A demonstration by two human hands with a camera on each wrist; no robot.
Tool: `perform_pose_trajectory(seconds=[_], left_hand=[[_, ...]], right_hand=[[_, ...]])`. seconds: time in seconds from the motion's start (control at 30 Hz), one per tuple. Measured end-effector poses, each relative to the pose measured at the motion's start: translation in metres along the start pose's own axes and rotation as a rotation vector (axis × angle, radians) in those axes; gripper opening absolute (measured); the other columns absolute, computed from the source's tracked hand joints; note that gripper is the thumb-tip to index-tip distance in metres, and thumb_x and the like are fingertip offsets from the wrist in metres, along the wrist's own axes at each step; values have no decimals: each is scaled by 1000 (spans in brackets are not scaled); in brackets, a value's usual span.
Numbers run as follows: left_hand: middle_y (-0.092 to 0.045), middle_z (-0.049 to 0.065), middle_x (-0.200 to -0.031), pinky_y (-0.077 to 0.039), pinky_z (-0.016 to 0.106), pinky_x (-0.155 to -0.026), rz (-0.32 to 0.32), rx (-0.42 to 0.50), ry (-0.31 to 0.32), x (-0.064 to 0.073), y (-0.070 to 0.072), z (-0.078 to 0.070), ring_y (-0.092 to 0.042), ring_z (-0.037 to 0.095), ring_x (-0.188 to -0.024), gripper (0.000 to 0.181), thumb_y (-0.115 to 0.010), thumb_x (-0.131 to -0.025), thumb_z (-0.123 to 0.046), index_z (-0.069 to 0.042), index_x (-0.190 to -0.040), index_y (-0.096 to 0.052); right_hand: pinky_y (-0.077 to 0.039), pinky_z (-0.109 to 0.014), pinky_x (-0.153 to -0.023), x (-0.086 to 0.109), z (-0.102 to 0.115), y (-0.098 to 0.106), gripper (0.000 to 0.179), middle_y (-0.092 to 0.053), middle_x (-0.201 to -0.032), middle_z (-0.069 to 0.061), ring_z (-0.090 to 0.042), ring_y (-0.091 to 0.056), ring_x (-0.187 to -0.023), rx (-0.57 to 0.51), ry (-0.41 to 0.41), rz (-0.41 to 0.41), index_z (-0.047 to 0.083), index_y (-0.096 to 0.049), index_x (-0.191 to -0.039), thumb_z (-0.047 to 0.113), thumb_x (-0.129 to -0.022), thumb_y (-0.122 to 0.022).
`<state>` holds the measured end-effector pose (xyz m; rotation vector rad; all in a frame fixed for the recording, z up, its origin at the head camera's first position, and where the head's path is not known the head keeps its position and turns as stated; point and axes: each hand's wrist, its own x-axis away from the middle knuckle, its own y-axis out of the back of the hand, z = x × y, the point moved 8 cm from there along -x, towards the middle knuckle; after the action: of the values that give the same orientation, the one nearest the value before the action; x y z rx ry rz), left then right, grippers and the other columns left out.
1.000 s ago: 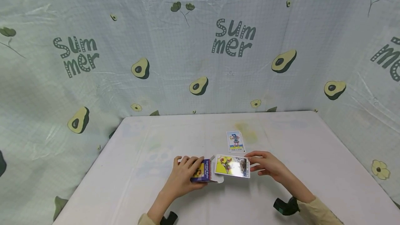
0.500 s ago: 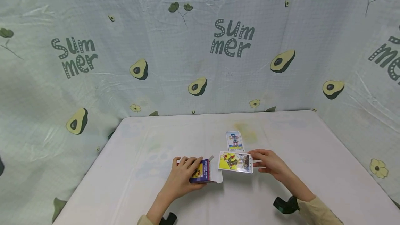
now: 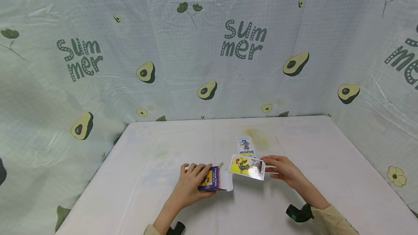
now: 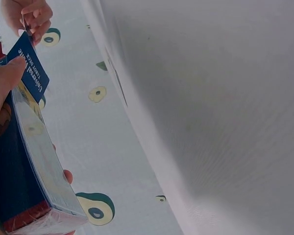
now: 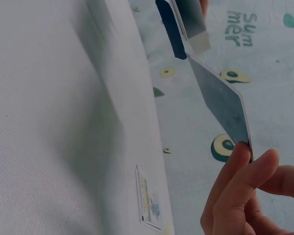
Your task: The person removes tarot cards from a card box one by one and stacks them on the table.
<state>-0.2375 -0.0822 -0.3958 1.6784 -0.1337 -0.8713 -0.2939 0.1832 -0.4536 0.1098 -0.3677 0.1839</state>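
Observation:
My left hand [image 3: 189,188] grips a blue tarot card box [image 3: 214,178] just above the table, fingers over its top and thumb along the near side. The box's end flap [image 4: 35,73] stands open, pointing right. To the right of the box, my right hand [image 3: 281,170] pinches a tarot card [image 3: 246,167] by its right end. That card shows a yellow picture face up and hangs tilted above the tabletop. Seen from the right wrist, its dark back [image 5: 224,105] reaches toward the open box. Behind it, a blue-and-yellow tarot card [image 3: 245,145] lies on the table, its lower edge overlapped in the head view.
A white cloth covers the table [image 3: 156,148]. Around it hangs a pale curtain [image 3: 176,46] printed with avocados and lettering. Dark wrist cameras, such as the one on my right wrist [image 3: 298,213], sit low over the tabletop.
My right hand has drawn the yellow-faced card away from the box, right and slightly toward the back, and the card has turned a little. My left hand and the box have stayed put.

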Motion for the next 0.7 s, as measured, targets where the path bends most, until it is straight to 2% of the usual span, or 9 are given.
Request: perform_pose_trajectory(seconds=[0.27,0.5,0.7], left_hand=[[-56,-3,-108,-32,45,-84,10,12,-1,0,-2,0,-49,15,-91,80,-74,-59,-53,-19,-127,-48],[-56,-4,-108,-32,45,-83,14,2,-8,0,-4,0,-48,15,-91,80,-73,-60,-55,-20,-127,-48],[-56,-4,-108,-32,45,-83,8,3,-10,0,-4,0,-48,15,-91,80,-73,-60,-54,-20,-127,-48]], right_hand=[[-47,-18,-62,1,3,0,46,-60,-100,3,-9,-63,-84,-35,19,21,0,-45,-126,27,-89,-52],[-48,-16,-63,-3,3,-1,52,-62,-89,7,-6,-64,-82,-110,24,33,-2,-34,-132,21,-89,-53],[-48,-16,-65,-8,3,0,57,-63,-87,7,-9,-64,-85,-171,10,22,0,-30,-135,18,-88,-54]])
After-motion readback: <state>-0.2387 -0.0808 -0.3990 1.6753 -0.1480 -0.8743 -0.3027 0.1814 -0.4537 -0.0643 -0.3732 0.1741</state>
